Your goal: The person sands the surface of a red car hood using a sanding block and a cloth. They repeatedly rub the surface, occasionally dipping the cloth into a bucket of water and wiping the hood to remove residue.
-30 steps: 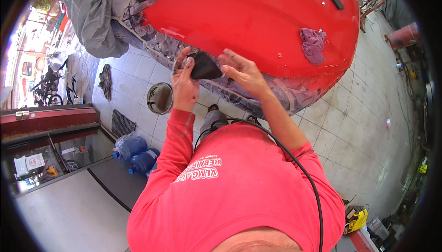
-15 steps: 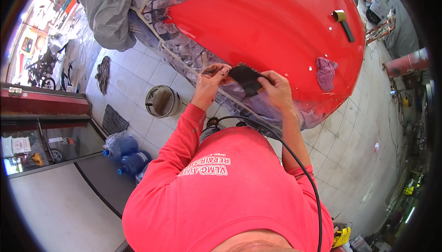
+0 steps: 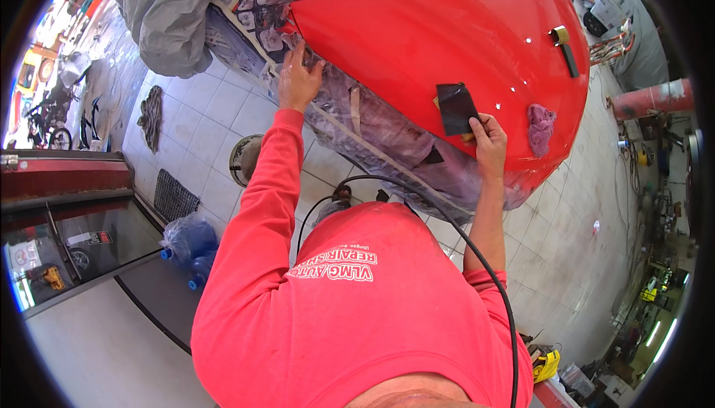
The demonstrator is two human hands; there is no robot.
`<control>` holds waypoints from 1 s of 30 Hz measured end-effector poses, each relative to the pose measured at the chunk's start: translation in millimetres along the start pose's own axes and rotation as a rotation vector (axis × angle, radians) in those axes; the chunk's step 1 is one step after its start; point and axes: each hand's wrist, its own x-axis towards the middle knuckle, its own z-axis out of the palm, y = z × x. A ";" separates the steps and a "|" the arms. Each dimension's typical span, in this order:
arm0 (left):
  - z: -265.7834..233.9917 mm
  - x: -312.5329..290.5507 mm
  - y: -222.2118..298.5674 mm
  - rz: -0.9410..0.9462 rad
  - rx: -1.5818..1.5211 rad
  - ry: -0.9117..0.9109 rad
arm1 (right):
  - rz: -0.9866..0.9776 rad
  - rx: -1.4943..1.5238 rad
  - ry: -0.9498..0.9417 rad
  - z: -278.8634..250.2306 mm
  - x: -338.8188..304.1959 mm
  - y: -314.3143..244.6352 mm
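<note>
My right hand (image 3: 489,146) pinches one corner of a dark sheet of sandpaper (image 3: 456,108) held over the near edge of a glossy red car hood (image 3: 417,35). My left hand (image 3: 300,80) reaches forward to the hood's left corner. Its fingers are stretched out and apart, at the paper and clear plastic masking (image 3: 350,106) along that edge; contact cannot be made out. On the hood's right side lie a crumpled purple cloth (image 3: 541,129) and a black strip-like block with a yellowish end (image 3: 568,54).
A bucket (image 3: 240,162) stands on the tiled floor, partly behind my left sleeve. Blue water jugs (image 3: 195,248) and a dark mat (image 3: 176,193) are at the left. A black hose (image 3: 477,248) crosses my front. Grey sheeting (image 3: 164,13) hangs at the upper left.
My hands have parted. The left one has let go of the sandpaper and moved forward to the hood's left corner; the right one has carried the sheet to the right.
</note>
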 end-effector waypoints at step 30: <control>-72.6 14.5 -76.5 0.162 0.617 -0.415 | 0.058 0.003 -0.028 -1.7 4.2 -12.0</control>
